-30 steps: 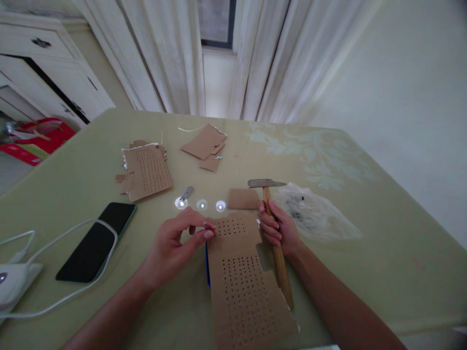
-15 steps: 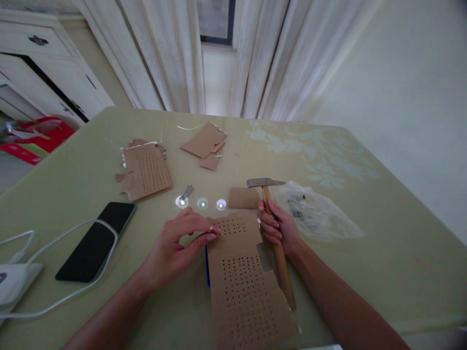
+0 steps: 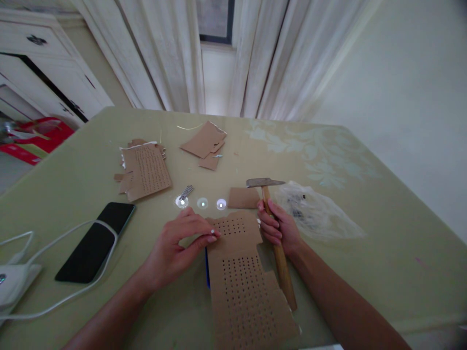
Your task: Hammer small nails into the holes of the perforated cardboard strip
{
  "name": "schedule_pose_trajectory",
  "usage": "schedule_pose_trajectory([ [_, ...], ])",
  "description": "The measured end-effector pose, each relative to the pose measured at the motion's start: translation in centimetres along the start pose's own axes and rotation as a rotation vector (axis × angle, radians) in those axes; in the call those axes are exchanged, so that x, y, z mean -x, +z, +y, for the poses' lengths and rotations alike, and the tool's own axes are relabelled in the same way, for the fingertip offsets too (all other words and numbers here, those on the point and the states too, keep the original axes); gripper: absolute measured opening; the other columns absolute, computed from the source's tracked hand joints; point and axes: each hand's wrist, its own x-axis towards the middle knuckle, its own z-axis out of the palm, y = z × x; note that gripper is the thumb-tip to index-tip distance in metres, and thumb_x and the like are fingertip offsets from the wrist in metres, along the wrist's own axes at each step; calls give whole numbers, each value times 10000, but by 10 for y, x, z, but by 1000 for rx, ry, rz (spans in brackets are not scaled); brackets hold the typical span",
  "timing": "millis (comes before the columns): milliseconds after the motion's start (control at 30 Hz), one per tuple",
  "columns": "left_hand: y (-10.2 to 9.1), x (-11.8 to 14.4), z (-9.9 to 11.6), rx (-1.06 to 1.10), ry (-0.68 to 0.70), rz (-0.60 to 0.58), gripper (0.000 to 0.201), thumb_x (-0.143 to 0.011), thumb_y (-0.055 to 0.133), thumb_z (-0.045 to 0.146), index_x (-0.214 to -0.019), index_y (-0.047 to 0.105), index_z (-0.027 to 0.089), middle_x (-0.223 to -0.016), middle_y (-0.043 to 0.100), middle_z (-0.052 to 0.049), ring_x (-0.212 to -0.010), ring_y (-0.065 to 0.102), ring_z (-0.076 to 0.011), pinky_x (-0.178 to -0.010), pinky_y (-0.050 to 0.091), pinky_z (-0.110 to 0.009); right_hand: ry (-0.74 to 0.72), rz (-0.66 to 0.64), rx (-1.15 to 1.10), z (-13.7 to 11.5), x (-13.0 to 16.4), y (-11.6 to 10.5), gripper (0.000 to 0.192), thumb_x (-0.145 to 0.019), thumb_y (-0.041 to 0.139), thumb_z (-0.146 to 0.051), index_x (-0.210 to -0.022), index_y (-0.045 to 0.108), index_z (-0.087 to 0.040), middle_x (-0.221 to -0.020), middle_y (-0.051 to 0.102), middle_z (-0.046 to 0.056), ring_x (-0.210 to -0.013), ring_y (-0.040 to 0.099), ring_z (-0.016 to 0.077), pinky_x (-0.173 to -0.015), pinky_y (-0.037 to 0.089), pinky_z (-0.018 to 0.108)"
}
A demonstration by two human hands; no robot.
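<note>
My left hand point(image 3: 186, 238) pinches a nail point(image 3: 213, 232) between thumb and forefinger, with the nail's pale head showing above the fingertips. It is held at the upper left of a brown cardboard sheet point(image 3: 237, 277) punched with rows of small holes. My right hand point(image 3: 277, 223) is wrapped around the wooden handle of a hammer point(image 3: 282, 272), whose metal head points up, away from me, to the right of the sheet. Under the sheet's left side shows the edge of a blue object point(image 3: 207, 270); most of it is hidden. Several loose nails point(image 3: 187, 192) lie beyond my left hand.
A plastic bag point(image 3: 321, 214) with dark contents lies to the right. A small cardboard piece point(image 3: 242, 198), more cardboard scraps point(image 3: 204, 140) and a punched stack point(image 3: 148, 170) lie farther back. At left are a phone point(image 3: 97, 243) and a white cable point(image 3: 115, 243) across it.
Almost nothing differs. The nail and left fingertips have shifted very slightly; the hammer stays in my right hand in the same place.
</note>
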Motion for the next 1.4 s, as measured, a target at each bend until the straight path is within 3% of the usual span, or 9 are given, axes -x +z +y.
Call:
schedule_pose_trajectory([
  [267,-1,2,-2,-24,14,-18,93,-1033,761,212,-1055,821,279,-927,856,-4,-806,753,-188,-801,537,-367,3,1,37,-3,-1,3,323,-1030,754,-511,-978,653,-208,-515,363,-167,-334,63,51,-262,313,118],
  [467,1,2,-2,-56,71,-6,99,-1027,768,194,-1060,807,279,-934,849,18,-812,735,-162,-818,527,-330,7,-37,167,-36,16,18,419,-1044,705,-616,-969,696,-203,-523,358,-151,-328,124,51,-257,256,147],
  [600,2,2,-2,-63,87,-11,87,-1035,756,199,-1058,799,271,-926,842,15,-807,729,-164,-808,513,-328,13,-70,738,-72,38,50,489,-1114,580,-623,-1008,734,-171,-601,362,-105,-434,253,76,-376,237,186],
  [700,2,1,-2,-68,101,-14,95,-1038,746,193,-1060,802,266,-922,849,7,-804,743,-172,-817,505,-340,-9,-151,1286,-94,46,84,454,-1160,510,-559,-1028,746,-195,-685,480,-43,-580,435,124,-522,343,239],
  [833,3,-1,-1,-76,110,-8,99,-1043,738,196,-1053,806,268,-952,860,3,-811,749,-177,-855,504,-353,-102,-217,1617,-105,43,118,405,-1175,470,-551,-1112,711,-232,-777,618,-9,-670,558,169,-637,367,299],
  [900,3,-1,-1,-80,105,-10,93,-1046,735,203,-1045,802,267,-948,859,5,-807,755,-177,-867,503,-358,-136,-193,1667,-104,41,124,411,-1186,430,-556,-1169,691,-239,-767,616,-14,-658,554,174,-638,342,309],
  [1167,1,2,-2,-83,79,-27,112,-1044,730,193,-1050,810,272,-930,849,-6,-821,731,-186,-818,508,-335,-259,-166,1687,-100,48,128,390,-1190,440,-519,-1100,698,-241,-769,669,2,-652,567,178,-631,322,314],
  [1400,0,4,-4,-110,96,-39,160,-1033,705,149,-1002,809,267,-942,838,-18,-881,721,-215,-831,511,-343,-164,-271,1773,-89,50,132,295,-1179,509,-461,-1119,700,-246,-845,744,20,-686,616,193,-639,299,325],
])
